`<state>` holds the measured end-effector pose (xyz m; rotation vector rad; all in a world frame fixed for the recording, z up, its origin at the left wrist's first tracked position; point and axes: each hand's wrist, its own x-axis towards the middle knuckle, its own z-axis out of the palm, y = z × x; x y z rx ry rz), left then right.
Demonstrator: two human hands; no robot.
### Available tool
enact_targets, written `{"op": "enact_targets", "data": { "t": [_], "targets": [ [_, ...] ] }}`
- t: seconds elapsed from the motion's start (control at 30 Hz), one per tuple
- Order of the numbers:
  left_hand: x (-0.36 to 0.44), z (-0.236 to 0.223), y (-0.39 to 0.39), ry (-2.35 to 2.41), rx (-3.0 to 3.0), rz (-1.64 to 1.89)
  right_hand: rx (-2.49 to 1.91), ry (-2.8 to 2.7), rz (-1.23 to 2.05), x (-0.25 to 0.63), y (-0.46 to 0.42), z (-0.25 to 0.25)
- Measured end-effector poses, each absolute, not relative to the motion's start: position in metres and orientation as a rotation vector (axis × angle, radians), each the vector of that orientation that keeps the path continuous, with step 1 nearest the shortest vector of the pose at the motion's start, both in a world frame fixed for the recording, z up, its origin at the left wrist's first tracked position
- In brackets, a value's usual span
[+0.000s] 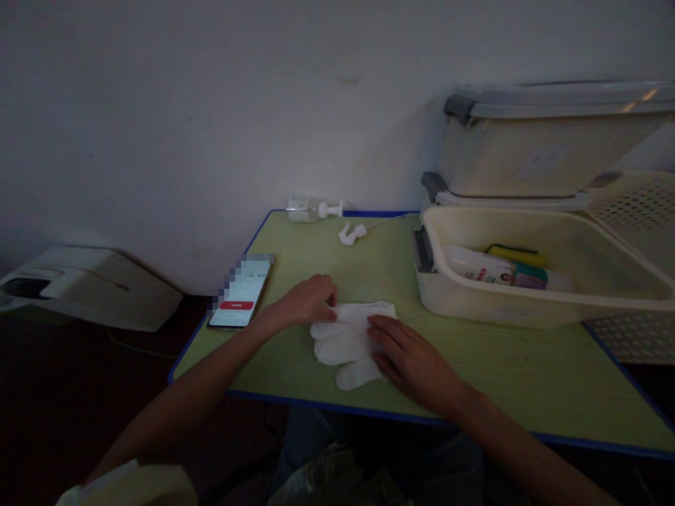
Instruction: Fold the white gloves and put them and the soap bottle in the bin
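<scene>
green table [490,372] with a blue edge [337,406], set up against a pale, plain wall [211,105]. dim light in the room. dark floor [63,393] down on the left, with a big white thing [100,284] there and a thin cord [142,350] near it. legs [380,450] under the near side of the table.

on the table, near the front edge and left of the middle: a white glove [351,341], lying flat, fingers to the left, thumb down toward the near edge. left hand [315,299] at the top left of the glove, fingers curled, thumb touching it. hard to tell if pinching or just pressing. right hand [406,355] on the right end of the glove, open, fingers a bit bent, not gripping.

phone [245,292] by the left edge, lit up, near the left arm. clear pump bottle [306,209] on its side at the back edge, close to the wall. just in front, a white spray top [352,234] with a thin tube to the right.

on the right, a cream tub [490,303], reaching past the right edge in this view. in it, a white bottle [472,263] and something yellow [519,255]. behind, a pale bin [527,158] and a basket [635,204] with holes.

bare green top between glove and spray top, and a wide bare strip in front of the tub.
</scene>
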<state>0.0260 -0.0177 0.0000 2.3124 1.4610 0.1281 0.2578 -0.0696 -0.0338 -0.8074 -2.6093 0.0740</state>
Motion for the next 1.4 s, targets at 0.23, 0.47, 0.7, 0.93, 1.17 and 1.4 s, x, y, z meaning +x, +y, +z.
{"op": "enact_targets", "data": {
  "t": [0.23, 0.47, 0.7, 0.93, 1.17, 1.4],
  "targets": [
    [0.022, -0.002, -0.014, 1.454, 2.207, 0.148, -0.817, -2.618, 0.06, 0.259, -0.07, -0.034],
    [0.019, -0.002, -0.013, 1.446, 2.189, 0.147, -0.802, -2.602, 0.06, 0.259, -0.069, -0.035],
    [0.015, -0.011, -0.01, 1.402, 2.26, 0.155, -0.791, -2.593, 0.059, 0.259, -0.07, -0.036],
    [0.015, -0.006, -0.01, 1.395, 2.227, 0.201, -0.788, -2.592, 0.052, 0.259, -0.069, -0.037],
    [0.016, -0.005, -0.011, 1.4, 2.188, 0.249, -0.774, -2.588, 0.04, 0.258, -0.07, -0.037],
    [0.016, -0.003, -0.01, 1.433, 2.176, 0.275, -0.86, -2.558, 0.131, 0.261, -0.068, -0.039]
  ]
}}
